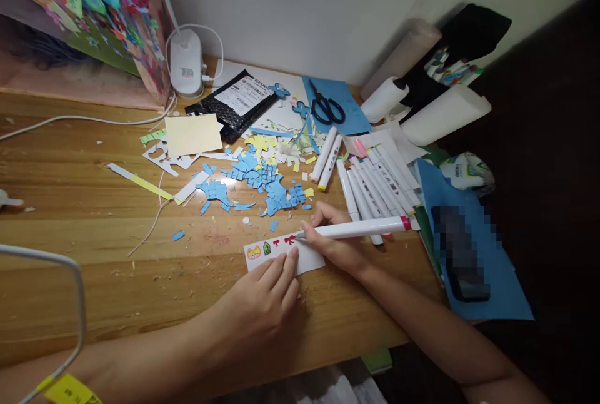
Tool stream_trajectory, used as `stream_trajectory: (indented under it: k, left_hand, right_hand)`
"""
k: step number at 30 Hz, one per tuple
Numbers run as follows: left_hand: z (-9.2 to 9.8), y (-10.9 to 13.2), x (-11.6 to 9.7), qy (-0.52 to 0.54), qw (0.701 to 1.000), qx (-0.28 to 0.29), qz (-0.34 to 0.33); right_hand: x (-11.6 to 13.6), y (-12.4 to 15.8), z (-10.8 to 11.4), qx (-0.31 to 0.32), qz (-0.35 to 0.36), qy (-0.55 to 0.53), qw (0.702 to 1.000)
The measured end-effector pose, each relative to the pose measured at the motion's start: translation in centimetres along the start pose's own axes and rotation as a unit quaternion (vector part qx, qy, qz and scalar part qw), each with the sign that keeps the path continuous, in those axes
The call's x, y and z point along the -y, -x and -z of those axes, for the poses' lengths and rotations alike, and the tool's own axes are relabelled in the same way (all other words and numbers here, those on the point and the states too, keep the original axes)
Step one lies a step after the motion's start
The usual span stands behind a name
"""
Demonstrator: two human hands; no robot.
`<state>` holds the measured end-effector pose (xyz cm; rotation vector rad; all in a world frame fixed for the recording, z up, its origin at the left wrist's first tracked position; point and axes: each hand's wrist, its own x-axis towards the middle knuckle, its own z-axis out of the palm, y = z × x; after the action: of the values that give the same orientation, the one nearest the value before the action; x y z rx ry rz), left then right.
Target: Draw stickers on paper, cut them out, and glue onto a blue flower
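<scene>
Clearly, blue scraps clutter mid-frame below upper-centre scissors; on our wooden desk by a pale wall, our left hand, fingers outstretched, presses the lower-centre card while our right hand pinches a marker.

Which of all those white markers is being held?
The white plastic marker with the crimson end, gripped in the right hand, its tip at the rectangular white paper; no hand holds the other white markers.
</scene>
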<state>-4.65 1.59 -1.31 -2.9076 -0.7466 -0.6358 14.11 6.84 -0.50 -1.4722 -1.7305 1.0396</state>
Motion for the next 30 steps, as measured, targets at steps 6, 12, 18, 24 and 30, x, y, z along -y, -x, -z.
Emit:
stream_trajectory:
  k: [6,12,18,24,30]
  left_hand:
    - [0.2,-0.1,0.1,0.003,1.000,0.017,-0.007]
    - [0.6,-0.4,0.3,0.003,1.000,0.016,-0.010]
    - [0.7,-0.5,0.4,0.018,1.000,0.014,-0.009]
    - [1.2,-0.9,1.6,0.156,0.979,0.007,0.132]
    - [1.7,-1.2,2.3,0.177,0.972,-0.029,0.154]
  right_hand:
    - [0.1,0.1,0.0,0.008,-0.002,0.008,1.000]
    - [0.2,0.1,0.0,0.005,0.004,-0.006,1.000]
    - [0.3,0.0,0.0,-0.002,0.017,-0.014,1.000]
    - [0.7,1.2,0.1,-0.047,0.089,-0.215,0.971]
    - [2.0,2.6,-0.6,-0.069,0.196,-0.197,0.958]
